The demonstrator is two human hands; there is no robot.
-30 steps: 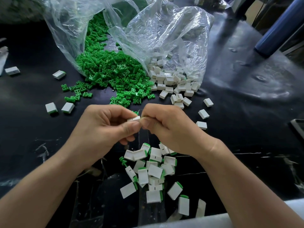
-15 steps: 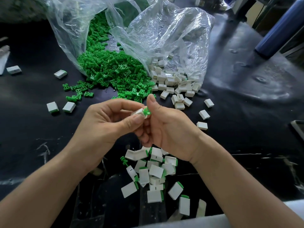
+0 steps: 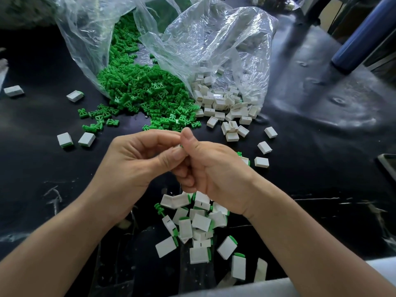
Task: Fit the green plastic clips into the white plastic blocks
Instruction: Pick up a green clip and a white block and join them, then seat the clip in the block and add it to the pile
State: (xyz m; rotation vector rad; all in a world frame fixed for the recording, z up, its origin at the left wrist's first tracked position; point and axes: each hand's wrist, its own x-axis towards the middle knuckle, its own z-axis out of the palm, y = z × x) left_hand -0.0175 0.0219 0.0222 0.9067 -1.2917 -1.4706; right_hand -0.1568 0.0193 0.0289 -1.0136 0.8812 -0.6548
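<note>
My left hand (image 3: 137, 166) and right hand (image 3: 214, 168) are pressed together above the desk (image 3: 321, 168), fingertips meeting around one small piece. Half a second ago the green clip (image 3: 181, 146) stood proud and plain between my thumbs; now only a sliver of green shows beside my right thumb, and the white block it goes into is covered by my fingers. I judge the clip is nearly seated and I am squeezing it home, though I cannot tell whether it has clicked in. A second ago the hands sat lower, with the white edge showing and no green. Both hands are clenched on that one piece.

The finished pile (image 3: 199, 226) lies on the desk just below my wrists, much as it lay before. Loose green clips (image 3: 145, 91) spill from one clear bag (image 3: 90, 39); bare white blocks (image 3: 222, 101) spill from the bag beside it. Many remain, so the work is far from done.
</note>
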